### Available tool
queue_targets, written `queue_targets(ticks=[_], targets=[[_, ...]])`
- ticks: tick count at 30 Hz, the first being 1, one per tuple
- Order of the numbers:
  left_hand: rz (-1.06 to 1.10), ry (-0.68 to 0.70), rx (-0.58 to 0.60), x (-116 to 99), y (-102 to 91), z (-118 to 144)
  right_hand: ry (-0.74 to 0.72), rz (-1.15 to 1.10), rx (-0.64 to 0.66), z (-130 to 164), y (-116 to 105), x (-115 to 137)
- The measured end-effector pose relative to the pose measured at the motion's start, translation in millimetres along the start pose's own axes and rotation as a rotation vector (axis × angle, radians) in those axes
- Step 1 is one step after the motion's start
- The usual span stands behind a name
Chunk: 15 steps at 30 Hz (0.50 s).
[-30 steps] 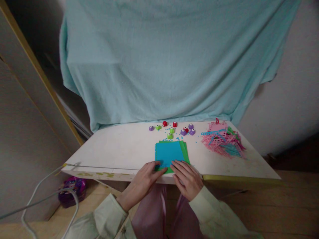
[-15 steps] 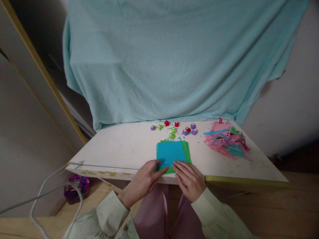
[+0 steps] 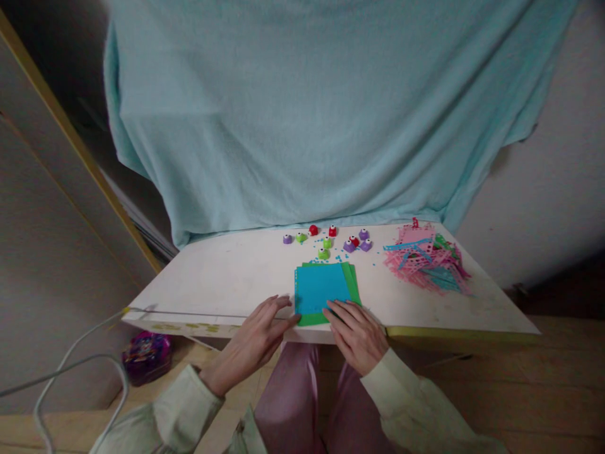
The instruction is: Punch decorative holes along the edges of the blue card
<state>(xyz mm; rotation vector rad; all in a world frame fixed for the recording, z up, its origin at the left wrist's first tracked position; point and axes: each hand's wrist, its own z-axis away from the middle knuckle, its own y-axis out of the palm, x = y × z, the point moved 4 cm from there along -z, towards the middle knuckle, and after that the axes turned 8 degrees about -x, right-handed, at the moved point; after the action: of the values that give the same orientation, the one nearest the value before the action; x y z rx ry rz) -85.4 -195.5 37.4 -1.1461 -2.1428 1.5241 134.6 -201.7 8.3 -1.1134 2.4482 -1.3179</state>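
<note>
A blue sheet of paper [image 3: 320, 289] lies on top of green paper [image 3: 353, 287] near the table's front edge. Small holes run along the blue sheet's left edge. My right hand [image 3: 358, 333] rests on the lower right corner of the sheets, its fingers stretched out flat. Just left of the stack is my left hand [image 3: 262, 331], fingers apart and holding nothing; its thumb tip is at the lower left corner, and I cannot tell if it touches. Behind the paper stand several small hole punches with eye-like tops, among them a green punch [image 3: 323, 253] and a purple punch [image 3: 287, 239].
A heap of pink, blue and green paper scraps [image 3: 425, 261] lies on the right of the white table [image 3: 212, 271]. Blue punched bits surround the punches. A cable [image 3: 198, 314] crosses the table's front left. A light blue cloth [image 3: 331, 126] hangs behind. A purple container [image 3: 147, 357] sits on the floor.
My left hand has moved left off the blue sheet, and its fingers have spread. My right hand stays on the paper. The camera view has shifted slightly.
</note>
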Motion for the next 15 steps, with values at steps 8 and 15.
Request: queue_targets(ticks=[8, 15], targets=[[0.075, -0.016, 0.006, -14.6, 24.7, -7.2, -0.059, 0.089, 0.097, -7.3, 2.4, 3.1], [0.079, -0.010, 0.018, -9.8, 25.8, -10.0, -0.096, 0.093, 0.050, -2.6, -7.5, -10.6]])
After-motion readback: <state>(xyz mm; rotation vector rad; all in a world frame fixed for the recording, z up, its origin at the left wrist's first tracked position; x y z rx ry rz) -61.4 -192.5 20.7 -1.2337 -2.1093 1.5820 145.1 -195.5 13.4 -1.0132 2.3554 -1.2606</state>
